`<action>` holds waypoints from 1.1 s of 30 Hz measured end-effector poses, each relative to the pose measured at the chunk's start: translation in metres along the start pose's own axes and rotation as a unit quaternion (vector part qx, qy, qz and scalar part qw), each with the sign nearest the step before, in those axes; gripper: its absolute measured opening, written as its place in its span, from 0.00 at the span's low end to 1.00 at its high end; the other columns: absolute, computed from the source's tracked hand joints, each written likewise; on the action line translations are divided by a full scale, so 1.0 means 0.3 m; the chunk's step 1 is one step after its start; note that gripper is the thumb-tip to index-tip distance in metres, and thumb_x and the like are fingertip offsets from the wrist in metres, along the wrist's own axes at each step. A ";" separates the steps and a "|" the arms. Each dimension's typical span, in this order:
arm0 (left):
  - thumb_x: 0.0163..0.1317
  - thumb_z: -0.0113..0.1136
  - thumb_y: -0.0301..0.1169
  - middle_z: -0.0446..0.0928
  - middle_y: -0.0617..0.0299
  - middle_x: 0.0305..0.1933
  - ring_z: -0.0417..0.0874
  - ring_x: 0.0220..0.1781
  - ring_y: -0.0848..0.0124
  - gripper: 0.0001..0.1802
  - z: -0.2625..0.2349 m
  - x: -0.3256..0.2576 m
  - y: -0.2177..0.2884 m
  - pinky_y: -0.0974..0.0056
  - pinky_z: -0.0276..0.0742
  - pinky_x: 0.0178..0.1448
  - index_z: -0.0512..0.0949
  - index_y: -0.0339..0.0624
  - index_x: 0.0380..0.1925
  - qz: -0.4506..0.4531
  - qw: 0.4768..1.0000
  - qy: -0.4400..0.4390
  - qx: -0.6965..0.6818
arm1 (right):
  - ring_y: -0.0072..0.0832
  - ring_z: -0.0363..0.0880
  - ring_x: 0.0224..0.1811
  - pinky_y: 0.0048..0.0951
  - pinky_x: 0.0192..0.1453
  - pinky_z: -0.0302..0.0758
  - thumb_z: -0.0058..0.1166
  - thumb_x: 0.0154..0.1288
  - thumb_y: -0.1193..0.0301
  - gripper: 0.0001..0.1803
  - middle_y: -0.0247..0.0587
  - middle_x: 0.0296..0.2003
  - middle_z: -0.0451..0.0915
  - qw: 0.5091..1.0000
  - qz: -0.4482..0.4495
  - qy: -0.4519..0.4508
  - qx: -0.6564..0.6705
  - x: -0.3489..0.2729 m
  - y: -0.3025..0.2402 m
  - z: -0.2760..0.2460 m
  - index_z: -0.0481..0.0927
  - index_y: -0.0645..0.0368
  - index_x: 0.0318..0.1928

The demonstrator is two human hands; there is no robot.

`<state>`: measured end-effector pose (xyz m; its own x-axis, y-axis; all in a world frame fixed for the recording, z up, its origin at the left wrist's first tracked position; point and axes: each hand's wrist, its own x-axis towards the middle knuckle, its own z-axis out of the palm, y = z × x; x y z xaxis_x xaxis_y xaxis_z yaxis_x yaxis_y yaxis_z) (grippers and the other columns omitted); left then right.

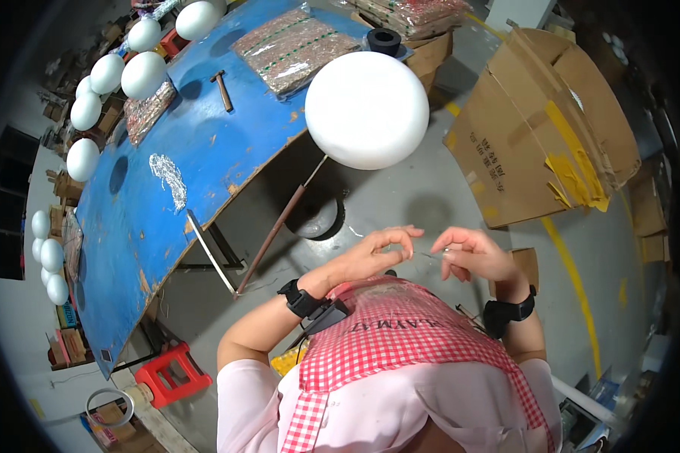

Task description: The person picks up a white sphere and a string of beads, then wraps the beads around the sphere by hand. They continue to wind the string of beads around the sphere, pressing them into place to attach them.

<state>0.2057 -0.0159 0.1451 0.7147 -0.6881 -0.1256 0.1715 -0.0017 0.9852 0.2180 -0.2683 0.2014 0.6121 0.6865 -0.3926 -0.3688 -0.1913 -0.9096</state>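
Observation:
In front of my checked apron, both hands are raised close together with fingertips facing each other. My left hand (378, 253) has thumb and fingers pinched. My right hand (472, 255) pinches in the same way, a short gap away. A thin strand (428, 254) seems to run between the fingertips; its kind is too fine to make out. Beyond the hands, a large white ball (366, 109) sits at the top of a slanting rod with a brown sleeve (279, 220). That rod meets a pale bar (211, 253) coming off the table edge.
A worn blue table (227, 162) stands to the left, bearing a hammer (221, 90), a heap of silvery pieces (168, 180) and plastic-wrapped packs (298, 47). Several white balls (143, 75) line its far side. A cardboard box (521, 128) is at right, a red stool (172, 375) lower left.

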 end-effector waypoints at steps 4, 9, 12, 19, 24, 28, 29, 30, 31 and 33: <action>0.63 0.57 0.35 0.68 0.55 0.61 0.66 0.63 0.70 0.13 0.098 0.010 0.038 0.61 0.60 0.66 0.75 0.42 0.45 0.023 0.993 0.051 -0.107 | 0.12 0.66 0.18 0.15 0.20 0.61 0.43 0.66 0.72 0.10 0.33 0.25 0.78 0.999 -0.006 -0.041 0.005 0.026 -0.005 0.031 0.71 0.57 0.47; 0.62 0.59 0.34 0.77 0.64 0.39 0.74 0.43 0.79 0.11 0.073 -0.006 0.038 0.71 0.69 0.48 0.77 0.38 0.40 -0.076 0.997 0.020 -0.028 | 0.11 0.65 0.18 0.15 0.20 0.60 0.44 0.66 0.71 0.09 0.31 0.23 0.76 0.999 -0.030 -0.029 -0.022 0.039 -0.012 0.058 0.71 0.57 0.45; 0.61 0.60 0.33 0.73 0.73 0.25 0.67 0.28 0.84 0.09 0.002 -0.068 0.031 0.75 0.62 0.31 0.78 0.37 0.34 -0.095 0.994 0.047 -0.008 | 0.11 0.65 0.18 0.15 0.20 0.59 0.47 0.65 0.72 0.10 0.30 0.23 0.76 1.000 0.000 0.002 -0.030 0.035 -0.033 0.044 0.71 0.58 0.46; 0.57 0.61 0.33 0.71 0.60 0.18 0.67 0.21 0.73 0.09 -0.167 -0.230 0.069 0.65 0.65 0.28 0.78 0.38 0.30 -0.153 0.955 0.044 0.249 | 0.11 0.66 0.20 0.16 0.22 0.60 0.56 0.58 0.74 0.07 0.27 0.20 0.73 0.988 0.009 0.073 -0.135 0.038 -0.006 -0.001 0.76 0.62 0.38; 0.60 0.58 0.34 0.70 0.62 0.18 0.72 0.22 0.75 0.10 -0.288 -0.333 0.088 0.67 0.67 0.29 0.79 0.37 0.32 -0.174 0.956 0.030 0.234 | 0.13 0.65 0.21 0.18 0.26 0.63 0.57 0.54 0.76 0.04 0.27 0.18 0.71 0.956 0.035 0.216 -0.193 0.036 0.011 -0.034 0.78 0.65 0.29; 0.64 0.55 0.35 0.70 0.66 0.19 0.70 0.23 0.79 0.12 -0.384 -0.385 0.112 0.71 0.66 0.29 0.79 0.37 0.33 -0.186 0.972 0.048 0.135 | 0.17 0.71 0.23 0.21 0.28 0.68 0.57 0.54 0.76 0.04 0.31 0.19 0.76 0.945 0.054 0.259 -0.194 0.041 0.111 -0.046 0.79 0.65 0.26; 0.64 0.55 0.35 0.71 0.64 0.19 0.71 0.23 0.77 0.12 -0.407 -0.387 0.120 0.69 0.67 0.29 0.79 0.36 0.33 -0.183 0.971 0.073 0.135 | 0.21 0.74 0.24 0.24 0.29 0.69 0.57 0.53 0.75 0.04 0.33 0.21 0.78 0.924 0.107 0.251 -0.266 0.033 0.139 -0.043 0.80 0.64 0.27; 0.64 0.55 0.35 0.71 0.64 0.19 0.71 0.23 0.77 0.12 -0.426 -0.378 0.117 0.69 0.67 0.29 0.79 0.36 0.33 -0.174 0.973 0.068 0.137 | 0.24 0.76 0.25 0.27 0.30 0.71 0.57 0.53 0.75 0.04 0.35 0.22 0.81 0.896 0.161 0.242 -0.336 0.029 0.166 -0.035 0.81 0.64 0.28; 0.64 0.54 0.34 0.71 0.63 0.18 0.71 0.23 0.77 0.12 -0.432 -0.356 0.107 0.68 0.67 0.29 0.79 0.36 0.33 -0.141 0.978 0.042 0.148 | 0.27 0.80 0.34 0.29 0.40 0.74 0.57 0.54 0.74 0.07 0.41 0.32 0.83 0.906 0.196 0.176 -0.330 0.036 0.196 -0.030 0.81 0.61 0.35; 0.65 0.53 0.34 0.70 0.68 0.21 0.68 0.24 0.80 0.10 -0.415 -0.306 0.112 0.71 0.67 0.30 0.78 0.38 0.34 -0.093 0.980 -0.013 0.178 | 0.26 0.78 0.43 0.28 0.50 0.73 0.58 0.55 0.73 0.16 0.42 0.40 0.82 0.933 0.013 0.104 -0.345 0.152 0.160 0.085 0.78 0.60 0.46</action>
<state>0.2303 0.1375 0.1752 0.6755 -0.6697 -0.3085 0.0472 -0.3782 0.9245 0.2105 -0.2284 0.1434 0.7577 0.5381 -0.3693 0.1087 -0.6620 -0.7416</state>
